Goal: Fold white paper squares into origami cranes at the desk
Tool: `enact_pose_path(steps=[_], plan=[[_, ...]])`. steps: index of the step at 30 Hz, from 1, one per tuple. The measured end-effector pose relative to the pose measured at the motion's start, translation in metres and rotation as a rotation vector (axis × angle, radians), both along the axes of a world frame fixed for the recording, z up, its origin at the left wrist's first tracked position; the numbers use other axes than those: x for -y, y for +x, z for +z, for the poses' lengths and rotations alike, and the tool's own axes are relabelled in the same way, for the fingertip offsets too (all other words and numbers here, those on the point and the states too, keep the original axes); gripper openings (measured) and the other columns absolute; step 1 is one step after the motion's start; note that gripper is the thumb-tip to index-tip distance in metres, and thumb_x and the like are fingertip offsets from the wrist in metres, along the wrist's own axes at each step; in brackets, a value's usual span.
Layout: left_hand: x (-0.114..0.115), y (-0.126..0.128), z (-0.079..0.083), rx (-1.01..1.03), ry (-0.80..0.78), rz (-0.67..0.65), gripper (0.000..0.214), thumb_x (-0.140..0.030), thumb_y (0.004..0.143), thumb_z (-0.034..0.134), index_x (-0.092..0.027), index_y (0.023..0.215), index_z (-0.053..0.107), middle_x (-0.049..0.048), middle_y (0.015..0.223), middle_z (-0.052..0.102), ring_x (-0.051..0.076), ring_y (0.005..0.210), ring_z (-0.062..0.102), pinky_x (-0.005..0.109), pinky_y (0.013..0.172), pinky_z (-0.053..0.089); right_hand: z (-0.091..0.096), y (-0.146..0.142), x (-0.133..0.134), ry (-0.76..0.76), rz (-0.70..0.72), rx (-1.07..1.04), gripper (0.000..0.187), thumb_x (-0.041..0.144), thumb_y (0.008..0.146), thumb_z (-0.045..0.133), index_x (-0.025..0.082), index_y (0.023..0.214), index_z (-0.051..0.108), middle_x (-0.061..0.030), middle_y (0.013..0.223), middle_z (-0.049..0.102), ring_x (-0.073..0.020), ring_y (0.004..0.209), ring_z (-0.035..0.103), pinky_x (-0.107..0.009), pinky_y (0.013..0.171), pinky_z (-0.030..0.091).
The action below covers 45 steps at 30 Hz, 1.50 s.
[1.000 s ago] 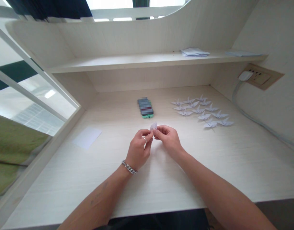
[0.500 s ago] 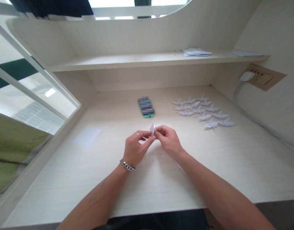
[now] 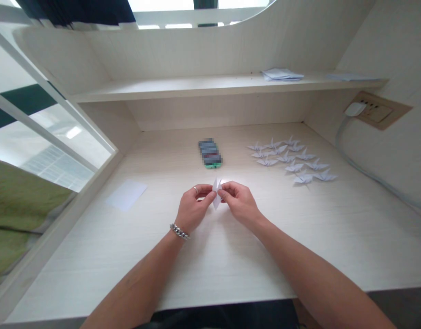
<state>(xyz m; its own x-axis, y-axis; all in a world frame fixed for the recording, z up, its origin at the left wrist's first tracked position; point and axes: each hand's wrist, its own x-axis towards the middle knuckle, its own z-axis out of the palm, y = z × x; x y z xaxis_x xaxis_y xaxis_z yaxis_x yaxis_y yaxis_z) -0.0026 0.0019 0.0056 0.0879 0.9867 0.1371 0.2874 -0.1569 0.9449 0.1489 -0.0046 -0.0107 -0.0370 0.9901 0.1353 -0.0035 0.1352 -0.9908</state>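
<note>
A small folded piece of white paper [image 3: 216, 192] is pinched between both my hands above the middle of the pale wooden desk [image 3: 231, 256]. My left hand [image 3: 193, 208], with a ring and a chain bracelet, grips its left side with closed fingers. My right hand [image 3: 239, 201] pinches its right side. Several finished white paper cranes [image 3: 292, 160] lie in rows on the desk to the right. A flat white paper sheet [image 3: 126, 194] lies on the desk to the left.
A phone [image 3: 210, 153] lies beyond my hands. A shelf [image 3: 196, 87] above the desk carries folded papers [image 3: 282, 74]. On the right wall, a plug in a socket panel [image 3: 375, 109] trails a cable [image 3: 361, 169]. A slanted rail [image 3: 49, 132] borders the left.
My left hand has slid a little to the left and turned, and the folded paper now shows more of its length between my fingertips. The right hand stayed nearly in place.
</note>
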Motion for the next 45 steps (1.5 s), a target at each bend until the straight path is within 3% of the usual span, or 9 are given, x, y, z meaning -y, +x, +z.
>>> enact_pose_path(steps=[8,13,19,25,29,41,45], plan=[[0.002,0.004,0.002,-0.009,-0.006,-0.003,0.018,-0.031,0.076,0.068,-0.014,0.072,0.070,0.0038,0.069,0.071,0.014,0.061,0.063,0.023,0.057,0.049,0.006,0.001,0.001,-0.007,-0.034,0.075,0.021,0.034,0.082,0.062,0.015,0.075,0.068,-0.0020,0.067,0.063,-0.0151,0.063,0.057,-0.027,0.061,0.045],[0.000,0.005,-0.003,0.121,-0.122,-0.086,0.023,-0.036,0.076,0.068,-0.013,0.074,0.067,0.0041,0.067,0.069,0.014,0.059,0.062,0.025,0.057,0.050,0.005,0.002,0.000,-0.014,-0.015,0.095,0.025,0.036,0.082,0.061,0.016,0.068,0.066,-0.0016,0.064,0.062,-0.0144,0.059,0.055,-0.026,0.058,0.043],[0.000,0.005,-0.004,0.127,-0.114,-0.036,0.024,-0.036,0.074,0.071,-0.014,0.068,0.064,0.0003,0.059,0.063,0.011,0.053,0.057,0.021,0.050,0.044,0.003,0.000,-0.002,-0.072,0.012,-0.017,0.025,0.040,0.078,0.064,0.016,0.071,0.068,-0.0009,0.063,0.062,-0.0143,0.059,0.056,-0.027,0.059,0.045],[0.002,0.006,-0.003,0.189,-0.129,-0.101,0.023,-0.036,0.073,0.072,-0.013,0.073,0.066,0.0027,0.066,0.067,0.013,0.058,0.060,0.023,0.056,0.047,0.007,0.000,-0.001,-0.105,-0.025,-0.093,0.029,0.044,0.069,0.072,0.015,0.070,0.069,-0.0017,0.062,0.065,-0.0140,0.059,0.057,-0.027,0.058,0.046],[0.004,0.007,-0.003,0.114,-0.107,-0.096,0.023,-0.036,0.074,0.071,-0.014,0.072,0.064,0.0015,0.063,0.064,0.012,0.057,0.056,0.023,0.054,0.044,0.010,0.000,-0.001,-0.133,-0.016,-0.169,0.033,0.045,0.063,0.077,0.015,0.073,0.069,-0.0013,0.066,0.066,-0.0132,0.060,0.057,-0.027,0.058,0.046],[0.006,0.010,-0.001,0.095,-0.118,-0.117,0.020,-0.032,0.071,0.070,-0.016,0.066,0.059,-0.0026,0.058,0.056,0.010,0.053,0.050,0.022,0.051,0.039,0.010,0.002,-0.002,-0.176,-0.079,-0.232,0.032,0.044,0.060,0.080,0.015,0.068,0.070,-0.0023,0.064,0.067,-0.0139,0.060,0.058,-0.028,0.060,0.049],[0.006,0.009,0.000,0.159,-0.139,-0.126,0.018,-0.030,0.069,0.072,-0.016,0.068,0.061,-0.0024,0.059,0.058,0.010,0.053,0.050,0.022,0.052,0.040,0.013,0.004,-0.001,-0.167,-0.030,-0.272,0.030,0.042,0.061,0.081,0.015,0.070,0.071,-0.0021,0.066,0.067,-0.0136,0.062,0.059,-0.028,0.062,0.050]])
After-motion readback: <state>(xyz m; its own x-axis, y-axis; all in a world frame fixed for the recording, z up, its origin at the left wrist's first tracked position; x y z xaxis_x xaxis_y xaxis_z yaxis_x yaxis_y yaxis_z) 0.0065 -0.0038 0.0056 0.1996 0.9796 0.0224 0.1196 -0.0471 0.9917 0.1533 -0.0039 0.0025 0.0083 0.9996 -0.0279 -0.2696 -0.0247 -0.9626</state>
